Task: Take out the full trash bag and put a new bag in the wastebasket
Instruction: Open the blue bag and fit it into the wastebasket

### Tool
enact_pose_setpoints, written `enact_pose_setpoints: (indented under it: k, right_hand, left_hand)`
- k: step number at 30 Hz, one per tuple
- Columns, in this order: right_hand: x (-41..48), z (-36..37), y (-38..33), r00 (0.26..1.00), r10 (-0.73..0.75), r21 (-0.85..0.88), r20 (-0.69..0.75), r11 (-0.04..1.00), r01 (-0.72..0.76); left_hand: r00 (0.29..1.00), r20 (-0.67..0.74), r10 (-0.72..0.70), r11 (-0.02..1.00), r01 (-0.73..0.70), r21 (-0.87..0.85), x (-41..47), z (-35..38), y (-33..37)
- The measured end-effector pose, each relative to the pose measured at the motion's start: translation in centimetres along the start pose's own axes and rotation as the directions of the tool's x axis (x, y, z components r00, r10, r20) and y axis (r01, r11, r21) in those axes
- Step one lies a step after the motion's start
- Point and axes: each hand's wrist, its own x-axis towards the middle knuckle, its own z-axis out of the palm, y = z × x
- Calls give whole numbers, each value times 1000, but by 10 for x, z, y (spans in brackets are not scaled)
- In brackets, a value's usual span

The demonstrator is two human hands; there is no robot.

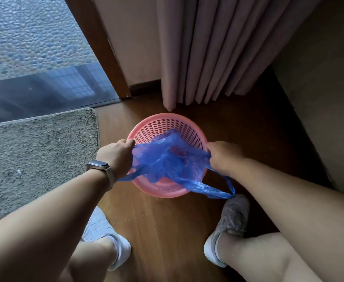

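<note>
Hands work over a round pink perforated plastic wastebasket (184, 127) on the wooden floor (167, 231): the left hand (117, 154) and the right hand (224, 157) each clench an edge of a thin blue plastic bag (167, 161), stretched across its mouth, one loop handle trailing over the near rim.

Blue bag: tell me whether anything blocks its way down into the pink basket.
Nothing visible does. The left hand and right hand hold the blue bag spread over the open mouth of the pink basket; the bag itself hides the bottom.
</note>
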Motion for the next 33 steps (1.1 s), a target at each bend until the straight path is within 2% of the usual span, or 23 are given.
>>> enact_pose_setpoints:
  k: [7,11,14,16,19,21,23,25,29,33]
  right_hand:
    - [3,11,15,1000,27,36,7,999,-27]
    - [-2,1,6,997,-38,124,-66,991,46]
    - [-10,-7,-11,971,-165,59,-172,982,177]
    - [-19,-14,-26,925,-290,-1,-244,954,298]
    - [-33,-22,-51,865,-422,-29,-272,902,431]
    - [-39,-21,-65,877,-438,28,-198,892,451]
    - [-43,-15,-72,904,-424,107,-53,898,427]
    - [-46,-5,-71,909,-411,101,65,909,404]
    - [-39,9,-57,905,-368,-74,215,918,390]
    - [-28,9,-43,920,-312,-62,239,940,335]
  left_hand:
    - [999,-52,-3,999,0,-43,1,6,-16]
    - [988,-106,113,994,-113,0,-3,-13,-2]
    - [969,-150,195,979,-201,-23,-9,-29,17]
    - [945,-186,269,960,-280,-33,-15,-37,28]
    - [882,-210,421,894,-443,-70,-25,-39,42]
    - [873,-98,478,857,-488,-169,-31,-32,51]
    - [893,78,444,881,-418,-223,-34,-20,57]
    - [909,180,375,921,-343,-187,-35,-7,59]
    - [936,172,308,950,-294,-100,-30,9,53]
    - [954,130,270,962,-262,-77,-18,11,37]
